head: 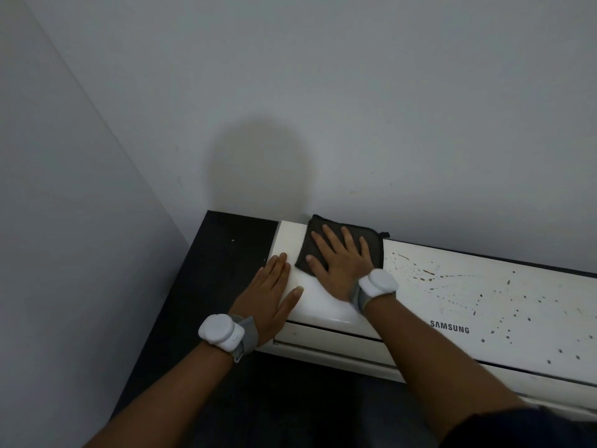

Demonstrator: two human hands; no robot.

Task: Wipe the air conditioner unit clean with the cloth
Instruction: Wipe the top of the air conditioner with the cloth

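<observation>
right hand [342, 263] flat, fingers spread, pressing dark cloth [310, 250] onto Samsung air conditioner [484, 295] | left hand [274, 292] flat, released, on its end

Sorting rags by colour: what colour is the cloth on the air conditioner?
Dark grey, nearly black, seen in the head view: the cloth.

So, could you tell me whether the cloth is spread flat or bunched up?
Spread flat: the dark cloth lies as a flat square on the air conditioner, under the open right hand.
</observation>
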